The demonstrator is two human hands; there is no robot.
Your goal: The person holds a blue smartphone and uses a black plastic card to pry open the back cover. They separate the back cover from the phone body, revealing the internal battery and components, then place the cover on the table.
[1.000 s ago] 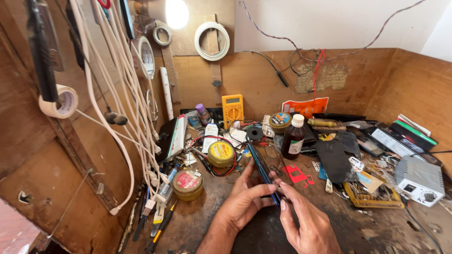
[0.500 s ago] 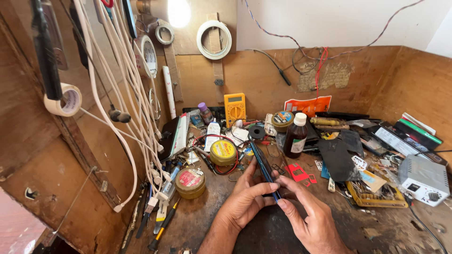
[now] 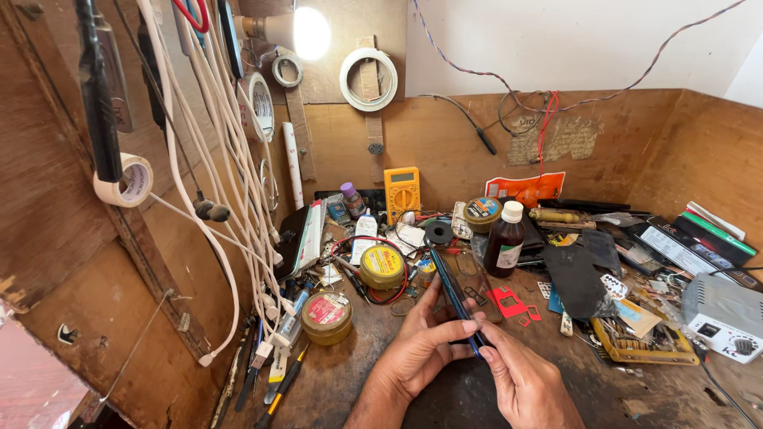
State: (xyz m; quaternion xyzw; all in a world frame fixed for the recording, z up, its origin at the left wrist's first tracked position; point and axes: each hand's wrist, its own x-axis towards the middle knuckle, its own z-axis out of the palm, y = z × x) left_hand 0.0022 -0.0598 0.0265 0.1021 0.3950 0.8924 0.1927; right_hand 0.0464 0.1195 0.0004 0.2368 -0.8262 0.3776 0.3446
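Little change since earlier: both hands still pinch the dark slim phone (image 3: pixel 453 295) edge-up over the bench front. Left hand (image 3: pixel 417 353) grips its side, right hand (image 3: pixel 528 385) its near end. Yellow round tin (image 3: pixel 382 266) left, brown bottle (image 3: pixel 505 239) behind, orange packet (image 3: pixel 524 189) against the wall.

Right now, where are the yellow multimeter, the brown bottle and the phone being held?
Multimeter (image 3: pixel 402 193): head view, on its dial, leaning at the back wall.
Bottle (image 3: pixel 504 248): head view, on its brown body below the white cap.
Phone (image 3: pixel 447 280): head view, on its edge above the fingers.
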